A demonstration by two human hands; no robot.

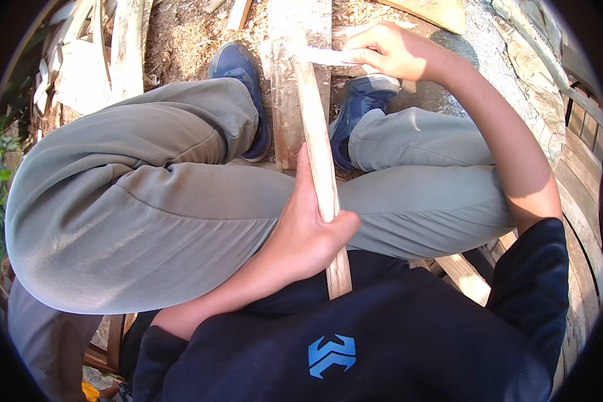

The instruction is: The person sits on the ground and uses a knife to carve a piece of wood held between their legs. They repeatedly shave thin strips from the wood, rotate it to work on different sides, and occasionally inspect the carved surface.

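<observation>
A long pale wooden stick (320,144) slants from near my belly out between my legs. My left hand (315,231) is wrapped round its near part, with the thumb on one side and the fingers on the other. Beyond my knees, my right hand (388,53) is closed on a knife, whose pale blade (318,55) is washed out by the light. The blade lies across the stick's far end; whether it touches the wood I cannot tell. My fingers hide most of the knife's handle.
A flat plank (288,134) lies on the ground between my blue shoes (238,70). Wood shavings (187,40) cover the ground ahead. Split wood strips (127,47) stand at the far left, and a board (435,13) lies at the far right. Curved slats (586,194) line the right side.
</observation>
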